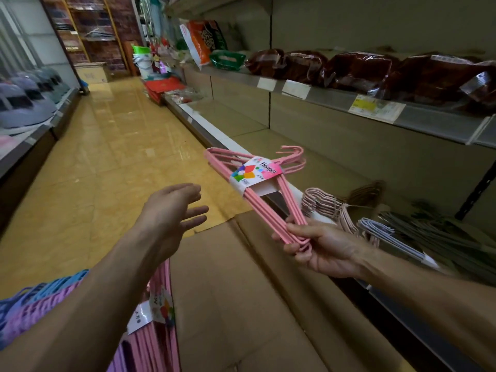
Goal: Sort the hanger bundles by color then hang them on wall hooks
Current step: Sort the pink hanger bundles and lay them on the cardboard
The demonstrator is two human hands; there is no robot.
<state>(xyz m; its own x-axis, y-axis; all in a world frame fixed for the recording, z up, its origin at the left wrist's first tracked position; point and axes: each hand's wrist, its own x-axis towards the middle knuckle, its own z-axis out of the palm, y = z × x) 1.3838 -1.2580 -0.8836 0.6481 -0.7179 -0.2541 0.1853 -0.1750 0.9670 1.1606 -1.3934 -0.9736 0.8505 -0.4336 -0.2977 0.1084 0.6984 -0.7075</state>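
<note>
In the right hand (326, 248), a pink hanger bundle (264, 189), gripped by one corner

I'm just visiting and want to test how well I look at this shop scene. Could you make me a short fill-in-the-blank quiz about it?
1. The bundle of hangers gripped by the right hand is coloured ____.
2. The left hand holds ____.
3. The word printed on that bundle's paper label is ____.
4. Below both arms lies a flat ____ box.

Missing words: pink; nothing; Hanger; cardboard
</note>
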